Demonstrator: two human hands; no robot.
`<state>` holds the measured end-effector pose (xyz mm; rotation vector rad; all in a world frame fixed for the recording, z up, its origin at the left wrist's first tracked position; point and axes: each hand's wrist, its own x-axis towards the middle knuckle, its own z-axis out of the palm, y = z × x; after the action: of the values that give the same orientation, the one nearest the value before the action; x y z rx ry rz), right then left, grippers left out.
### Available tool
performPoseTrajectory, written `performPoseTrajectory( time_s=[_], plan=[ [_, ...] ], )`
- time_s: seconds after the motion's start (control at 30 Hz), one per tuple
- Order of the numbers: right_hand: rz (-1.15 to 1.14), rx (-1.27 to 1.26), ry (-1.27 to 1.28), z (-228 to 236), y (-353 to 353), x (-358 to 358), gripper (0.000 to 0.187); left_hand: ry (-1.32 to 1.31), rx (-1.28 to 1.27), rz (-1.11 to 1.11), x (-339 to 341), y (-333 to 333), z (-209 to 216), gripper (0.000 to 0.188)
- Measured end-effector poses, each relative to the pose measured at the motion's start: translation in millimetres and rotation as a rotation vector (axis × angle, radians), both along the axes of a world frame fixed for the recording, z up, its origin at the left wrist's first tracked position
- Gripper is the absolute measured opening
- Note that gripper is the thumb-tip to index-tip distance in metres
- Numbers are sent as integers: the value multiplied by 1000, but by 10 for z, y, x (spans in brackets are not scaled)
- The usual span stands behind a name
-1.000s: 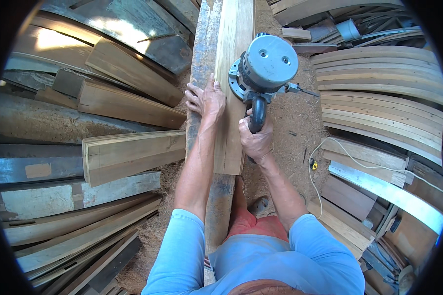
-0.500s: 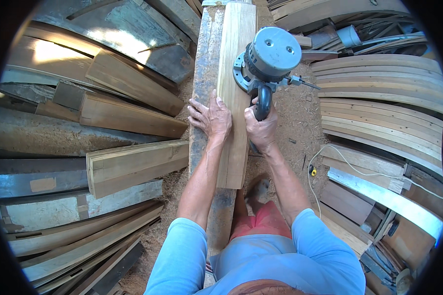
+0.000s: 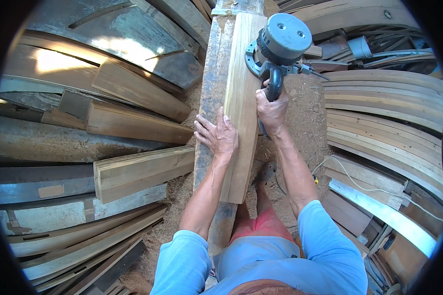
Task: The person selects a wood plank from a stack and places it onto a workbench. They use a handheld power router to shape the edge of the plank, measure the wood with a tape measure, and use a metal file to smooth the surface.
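A long pale wooden board lies lengthwise on a narrow, worn bench. On its far right side sits a grey power router, its round base partly over the board and the motor overhanging the right edge. The fingers of my right hand are wrapped round the router's black handle. My left hand rests flat at the board's left edge, fingers spread towards the bench top and thumb along the board. Where the router's bit meets the wood is hidden.
Stacked boards and planks crowd the left side. Curved wooden strips are piled on the right, with a white cord running over nearby timber. Wood shavings cover the floor round the bench.
My right hand has pushed the router farther away along the board. My left hand stays at about the same place on the board's left edge. The whole view has shifted slightly.
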<state>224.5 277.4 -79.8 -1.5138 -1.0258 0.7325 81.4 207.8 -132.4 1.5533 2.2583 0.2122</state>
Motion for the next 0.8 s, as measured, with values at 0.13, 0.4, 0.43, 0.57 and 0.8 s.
performPoseTrajectory(
  time_s=[0.13, 0.4, 0.43, 0.57, 0.8],
  plan=[
    [1, 22, -35, -93, 269, 103, 23, -5, -36, 2, -7, -12, -27, 46],
    [17, 102, 11, -258, 889, 300, 19, -3, -18, -21, -5, -4, 26, 45],
    [20, 104, 2, -261, 958, 318, 19, 3, -13, -27, -9, -9, 31, 45],
    [7, 82, 6, -286, 1211, 394, 19, 15, 8, -38, -10, -12, 42, 45],
    [20, 125, -100, -347, 1718, 602, 19, 15, 5, -37, 12, 3, 96, 45]
  ],
)
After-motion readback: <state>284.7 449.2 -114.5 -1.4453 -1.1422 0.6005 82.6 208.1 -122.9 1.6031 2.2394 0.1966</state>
